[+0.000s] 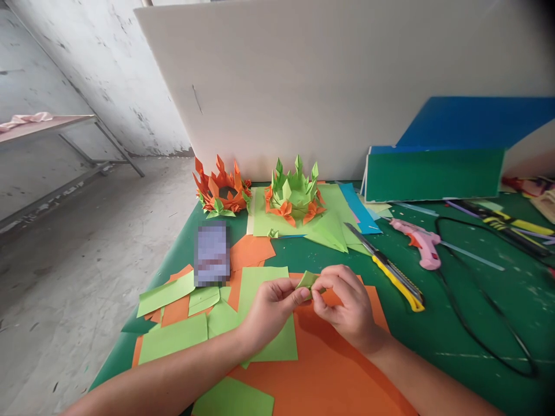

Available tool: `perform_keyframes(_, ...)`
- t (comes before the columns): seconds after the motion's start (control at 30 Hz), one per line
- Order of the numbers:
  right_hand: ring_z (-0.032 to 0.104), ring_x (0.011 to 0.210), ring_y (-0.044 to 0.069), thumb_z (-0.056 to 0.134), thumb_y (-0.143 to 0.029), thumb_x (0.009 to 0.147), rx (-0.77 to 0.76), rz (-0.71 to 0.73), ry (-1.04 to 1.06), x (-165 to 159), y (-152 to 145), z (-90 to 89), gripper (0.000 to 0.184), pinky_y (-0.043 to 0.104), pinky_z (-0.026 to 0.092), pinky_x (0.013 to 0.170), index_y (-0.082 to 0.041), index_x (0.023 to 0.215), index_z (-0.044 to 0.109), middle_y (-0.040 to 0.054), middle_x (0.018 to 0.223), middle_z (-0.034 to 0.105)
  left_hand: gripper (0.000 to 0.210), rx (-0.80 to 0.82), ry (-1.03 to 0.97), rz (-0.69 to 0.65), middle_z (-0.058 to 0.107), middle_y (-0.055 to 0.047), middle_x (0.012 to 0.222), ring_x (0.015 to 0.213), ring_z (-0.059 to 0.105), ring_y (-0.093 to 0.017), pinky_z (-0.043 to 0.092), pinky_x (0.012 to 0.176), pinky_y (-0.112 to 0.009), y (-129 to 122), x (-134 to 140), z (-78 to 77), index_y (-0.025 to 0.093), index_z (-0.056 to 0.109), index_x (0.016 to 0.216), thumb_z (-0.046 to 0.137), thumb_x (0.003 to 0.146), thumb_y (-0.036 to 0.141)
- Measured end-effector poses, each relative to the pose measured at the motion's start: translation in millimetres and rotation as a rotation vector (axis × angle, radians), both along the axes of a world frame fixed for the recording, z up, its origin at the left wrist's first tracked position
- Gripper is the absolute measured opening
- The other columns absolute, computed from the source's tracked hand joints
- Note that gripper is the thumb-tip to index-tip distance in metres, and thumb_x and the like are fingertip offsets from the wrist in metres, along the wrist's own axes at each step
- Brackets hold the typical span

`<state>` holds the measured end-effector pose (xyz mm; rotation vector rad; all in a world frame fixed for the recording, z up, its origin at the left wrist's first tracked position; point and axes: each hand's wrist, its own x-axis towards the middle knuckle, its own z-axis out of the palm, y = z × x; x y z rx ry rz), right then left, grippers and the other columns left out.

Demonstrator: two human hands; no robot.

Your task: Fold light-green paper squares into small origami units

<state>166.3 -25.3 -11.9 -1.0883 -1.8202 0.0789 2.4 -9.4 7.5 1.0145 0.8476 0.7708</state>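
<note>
Probably light and easily creased, the green paper [307,279] is best held by its edges, where the left hand's [273,301] and right hand's [349,303] fingers pinch it, well in from the worktop's [420,335] left edge.

Right of right hand [347,303]: yellow cutter [393,276], then glue gun [427,245]; gap between.
</note>
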Motion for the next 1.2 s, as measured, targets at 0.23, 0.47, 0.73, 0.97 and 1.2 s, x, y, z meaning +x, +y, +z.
perform_keyframes(0.23,0.057,0.076,0.018,0.053,-0.013,0.085,-0.037,-0.009,-0.006,-1.0,-0.2,-1.9,0.012,0.031,0.047,0.066,-0.023,0.078,0.054,0.0024,0.077,0.055,0.022,0.001,-0.012,-0.012,0.072,-0.003,0.079,0.076,0.062,-0.015,0.049,0.075,-0.027,-0.6,0.7,-0.2,0.017,0.077,0.088,0.073,0.077,0.036)
perform_keyframes(0.47,0.053,0.073,0.017,0.051,-0.009,0.083,-0.064,0.024,0.021,-1.5,-0.8,-2.0,0.015,0.029,0.046,0.064,-0.023,0.078,0.049,0.0013,0.077,0.05,0.02,0.055,0.012,-0.023,0.072,-0.003,0.082,0.073,0.059,-0.013,0.045,0.069,-0.023,-1.0,0.0,-5.8,0.017,0.076,0.092,0.071,0.079,0.032)
perform_keyframes(0.73,0.052,0.075,0.016,0.057,-0.015,0.078,-0.342,0.049,0.307,-3.1,3.0,-8.3,0.02,0.029,0.049,0.067,-0.023,0.094,0.048,0.0009,0.084,0.051,0.022,0.165,0.08,-0.016,0.073,-0.005,0.087,0.079,0.064,-0.017,0.049,0.074,-0.028,-0.4,-1.4,-3.9,0.016,0.073,0.094,0.066,0.082,0.034)
perform_keyframes(0.97,0.05,0.071,0.016,0.054,-0.02,0.088,-0.391,0.153,0.277,-0.3,4.5,-0.9,0.011,0.028,0.046,0.065,-0.022,0.077,0.05,0.0003,0.075,0.05,0.026,0.273,0.206,0.076,0.067,0.001,0.066,0.063,0.063,-0.015,0.04,0.053,-0.022,4.4,-5.7,-10.9,0.022,0.055,0.103,0.064,0.083,0.034)
perform_keyframes(1.2,0.058,0.082,0.018,0.058,-0.015,0.084,-0.342,0.203,0.314,1.2,3.2,-5.1,0.013,0.031,0.05,0.073,-0.022,0.077,0.05,0.0014,0.081,0.055,0.019,0.355,0.225,0.068,0.066,-0.001,0.084,0.078,0.061,-0.014,0.044,0.064,-0.024,7.8,-5.9,-11.5,0.023,0.042,0.093,0.06,0.086,0.026)
